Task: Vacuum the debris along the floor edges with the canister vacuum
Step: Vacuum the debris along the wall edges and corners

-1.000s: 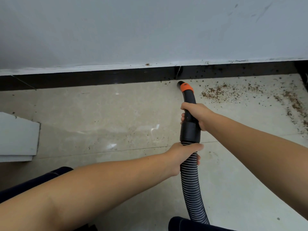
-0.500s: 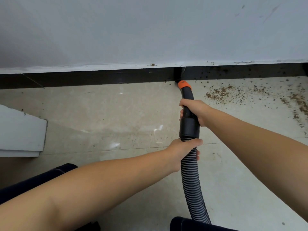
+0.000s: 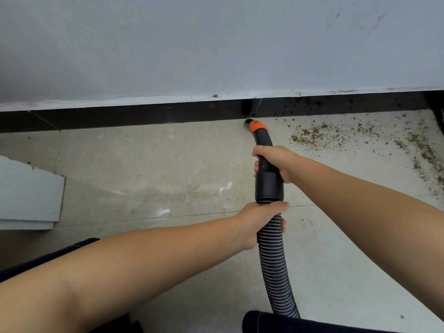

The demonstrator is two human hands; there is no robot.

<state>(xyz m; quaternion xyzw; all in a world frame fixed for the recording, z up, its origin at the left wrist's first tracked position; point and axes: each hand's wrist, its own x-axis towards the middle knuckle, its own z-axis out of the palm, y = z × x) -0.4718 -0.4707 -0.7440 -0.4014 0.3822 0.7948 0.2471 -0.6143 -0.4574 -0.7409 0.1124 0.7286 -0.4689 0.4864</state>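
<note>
A black vacuum nozzle (image 3: 260, 135) with an orange collar points at the foot of the dark baseboard (image 3: 144, 115). My right hand (image 3: 276, 162) grips the black handle just behind the nozzle. My left hand (image 3: 258, 222) grips the ribbed grey hose (image 3: 276, 265) right below the black cuff. Brown debris (image 3: 314, 137) lies scattered on the beige tile floor to the right of the nozzle, thicker toward the right edge (image 3: 425, 152). The canister itself is out of view.
A grey wall (image 3: 216, 44) rises above the baseboard. A white panel (image 3: 28, 195) lies on the floor at the left. My dark-clothed knees show at the bottom, left (image 3: 48, 258) and right (image 3: 288, 323). Specks dot the baseboard at the right.
The nozzle tip has slid a little left along the baseboard, away from the debris patch. Both hands keep the same grips.
</note>
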